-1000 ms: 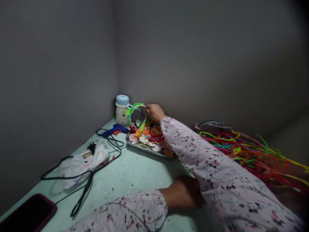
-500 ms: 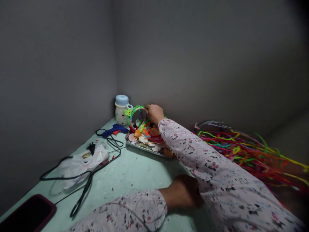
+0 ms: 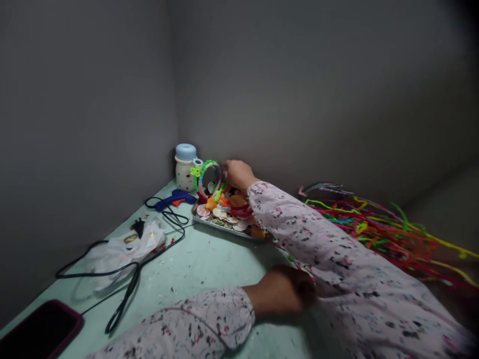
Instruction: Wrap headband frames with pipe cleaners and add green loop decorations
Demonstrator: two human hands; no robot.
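Observation:
My right hand (image 3: 238, 173) reaches over a metal tray (image 3: 224, 229) by the wall, fingers closed at the right edge of upright loops that look like headbands (image 3: 203, 180). One loop is green with a yellow-green flower; its neighbour is pale and pastel. Seashells (image 3: 219, 213) and bright fuzzy pieces lie in the tray under the hand. My left hand (image 3: 286, 290) is curled into a fist low over the table, partly dark and blurred. A thin strip with green and pink bits shows just above it; what the fist holds is hidden.
Left of the tray lie a blue glue gun (image 3: 175, 199), a black cord (image 3: 139, 271), and a white plastic bag (image 3: 123, 253). A lidded bottle (image 3: 185, 169) stands in the corner, a phone (image 3: 41, 329) at lower left. Colourful pipe cleaners (image 3: 385, 229) pile up at right.
The whole view has shifted slightly. My right hand stays at the loops, a little farther from their edge. My left fist has tilted slightly, and the strip above it now shows.

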